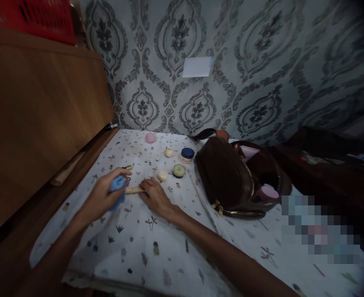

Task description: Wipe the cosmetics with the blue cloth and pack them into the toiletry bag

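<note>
My left hand (103, 194) is closed around a crumpled blue cloth (117, 187). Between my hands, low over the patterned sheet, runs a thin pale-yellow stick (135, 190); its exact kind does not show. The left end of the stick meets the cloth. My right hand (155, 197) has its fingers bent over the other end, which they hide. A small gold-coloured item (128, 167) lies just beyond my left fingers. Beyond my right hand are a cream-coloured round piece (162, 175) and a small round container with a green top (178, 170).
Farther back lie a pink round object (150, 137), another cream piece (169, 152) and a blue-lidded jar (187, 155). An unzipped dark brown bag (225, 177) stands to the right, with pink items inside. A wooden cabinet (42, 115) borders the left; patterned wall (169, 99) behind.
</note>
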Demonstrator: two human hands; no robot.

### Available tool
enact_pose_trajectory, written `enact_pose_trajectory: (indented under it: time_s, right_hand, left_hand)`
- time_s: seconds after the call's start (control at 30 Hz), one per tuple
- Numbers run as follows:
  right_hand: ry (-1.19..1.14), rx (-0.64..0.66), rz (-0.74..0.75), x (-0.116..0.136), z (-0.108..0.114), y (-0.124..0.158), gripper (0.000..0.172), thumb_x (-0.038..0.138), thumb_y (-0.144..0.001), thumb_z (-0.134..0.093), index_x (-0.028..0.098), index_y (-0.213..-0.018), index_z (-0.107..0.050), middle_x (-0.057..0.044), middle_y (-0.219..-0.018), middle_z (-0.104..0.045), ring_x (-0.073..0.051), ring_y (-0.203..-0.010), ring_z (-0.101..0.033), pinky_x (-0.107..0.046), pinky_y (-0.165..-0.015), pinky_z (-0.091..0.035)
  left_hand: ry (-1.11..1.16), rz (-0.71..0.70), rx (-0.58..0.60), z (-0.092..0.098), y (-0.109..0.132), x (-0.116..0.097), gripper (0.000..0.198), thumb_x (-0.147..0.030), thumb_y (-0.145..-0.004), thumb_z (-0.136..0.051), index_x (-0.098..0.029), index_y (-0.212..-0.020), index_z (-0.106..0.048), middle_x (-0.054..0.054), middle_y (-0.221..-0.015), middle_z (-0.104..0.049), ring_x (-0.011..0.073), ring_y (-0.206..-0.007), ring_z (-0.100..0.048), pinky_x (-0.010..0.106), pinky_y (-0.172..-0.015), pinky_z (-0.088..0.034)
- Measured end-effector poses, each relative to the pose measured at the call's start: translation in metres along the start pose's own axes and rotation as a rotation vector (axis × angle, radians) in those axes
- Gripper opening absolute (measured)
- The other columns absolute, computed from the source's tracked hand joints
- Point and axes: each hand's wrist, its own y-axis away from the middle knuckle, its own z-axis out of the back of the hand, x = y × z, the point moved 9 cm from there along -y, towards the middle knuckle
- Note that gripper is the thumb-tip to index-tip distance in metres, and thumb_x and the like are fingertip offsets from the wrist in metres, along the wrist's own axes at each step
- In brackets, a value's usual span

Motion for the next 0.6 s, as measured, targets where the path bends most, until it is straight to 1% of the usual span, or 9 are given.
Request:
enact_pose_trajectory:
  time_s: [0.07, 0.1, 0.13, 0.2, 0.23, 0.3, 0.37, 0.47, 0.6]
  right_hand:
    - [0.024, -0.011, -0.003, -0.001, -0.002, -0.001, 0.012, 0.010, -0.088, -0.058, 0.015, -0.098, -0.063, -0.010, -0.100, -0.064, -0.024, -0.097, -0.055, -0.038, -0.091, -0.042]
    - [0.044, -0.006, -0.007, -0.001, -0.003, -0.002, 0.014, 0.007, -0.086, -0.057, 0.014, -0.096, -0.063, -0.010, -0.098, -0.065, -0.023, -0.095, -0.055, -0.038, -0.091, -0.042]
    - [0.063, 0.001, -0.010, -0.002, -0.004, -0.003, 0.016, 0.004, -0.085, -0.056, 0.013, -0.095, -0.063, -0.011, -0.097, -0.065, -0.023, -0.094, -0.055, -0.038, -0.092, -0.042]
    - [0.090, 0.015, -0.006, -0.002, -0.001, -0.002, 0.018, 0.002, -0.083, -0.056, 0.012, -0.095, -0.064, -0.011, -0.096, -0.065, -0.023, -0.092, -0.055, -0.037, -0.093, -0.042]
    - [0.101, 0.022, 0.000, -0.002, 0.002, -0.001, 0.016, 0.003, -0.084, -0.057, 0.012, -0.095, -0.064, -0.010, -0.095, -0.065, -0.022, -0.090, -0.056, -0.036, -0.093, -0.042]
    - [0.129, 0.043, 0.004, -0.005, 0.009, 0.006, 0.008, 0.012, -0.090, -0.058, 0.013, -0.093, -0.065, -0.009, -0.091, -0.064, -0.021, -0.088, -0.056, -0.035, -0.090, -0.043]
    - [0.146, 0.061, -0.016, -0.012, 0.019, 0.017, 0.010, 0.019, -0.094, -0.058, 0.014, -0.090, -0.065, -0.008, -0.089, -0.064, -0.020, -0.087, -0.057, -0.032, -0.087, -0.043]
    - [0.114, 0.064, -0.079, -0.025, 0.036, 0.039, 0.008, 0.020, -0.093, -0.061, 0.015, -0.091, -0.066, -0.007, -0.091, -0.065, -0.020, -0.089, -0.058, -0.030, -0.081, -0.043]
    - [0.004, 0.026, -0.156, -0.036, 0.057, 0.065, 0.006, 0.020, -0.091, -0.064, 0.016, -0.092, -0.067, -0.006, -0.090, -0.065, -0.019, -0.089, -0.058, -0.029, -0.079, -0.042]
  left_hand:
    - [-0.125, -0.075, 0.068, -0.032, 0.000, 0.009, 0.043, -0.017, -0.089, -0.051, -0.018, -0.132, -0.054, 0.011, -0.121, -0.066, 0.0262, -0.112, -0.064, 0.044, -0.098, -0.052]
    - [-0.211, -0.131, 0.095, -0.049, 0.001, 0.013, 0.053, -0.013, -0.086, -0.049, -0.018, -0.138, -0.049, 0.013, -0.128, -0.063, 0.0275, -0.121, -0.060, 0.046, -0.103, -0.049]
    - [-0.286, -0.171, 0.130, -0.065, 0.002, 0.018, 0.058, -0.012, -0.083, -0.050, -0.017, -0.141, -0.045, 0.014, -0.132, -0.061, 0.0288, -0.125, -0.057, 0.049, -0.106, -0.047]
    - [-0.401, -0.217, 0.165, -0.084, 0.003, 0.030, 0.060, -0.012, -0.084, -0.049, -0.017, -0.144, -0.042, 0.015, -0.132, -0.061, 0.0289, -0.123, -0.058, 0.052, -0.107, -0.045]
    - [-0.433, -0.236, 0.184, -0.088, 0.004, 0.034, 0.057, -0.013, -0.086, -0.049, -0.017, -0.143, -0.043, 0.015, -0.131, -0.062, 0.0287, -0.121, -0.059, 0.051, -0.105, -0.045]
    - [-0.458, -0.270, 0.235, -0.088, 0.003, 0.038, 0.049, -0.014, -0.088, -0.048, -0.019, -0.137, -0.049, 0.014, -0.126, -0.065, 0.0276, -0.116, -0.061, 0.048, -0.100, -0.048]
    - [-0.447, -0.297, 0.288, -0.082, 0.002, 0.037, 0.041, -0.014, -0.088, -0.050, -0.021, -0.127, -0.057, 0.011, -0.119, -0.068, 0.0264, -0.111, -0.063, 0.042, -0.094, -0.051]
    - [-0.397, -0.309, 0.303, -0.073, -0.001, 0.030, 0.034, -0.014, -0.089, -0.049, -0.023, -0.118, -0.063, 0.008, -0.112, -0.069, 0.0251, -0.104, -0.064, 0.037, -0.087, -0.052]
    - [-0.210, -0.264, 0.320, -0.078, -0.010, 0.015, 0.027, -0.023, -0.095, -0.045, -0.024, -0.113, -0.065, 0.006, -0.107, -0.070, 0.0222, -0.099, -0.065, 0.031, -0.085, -0.051]
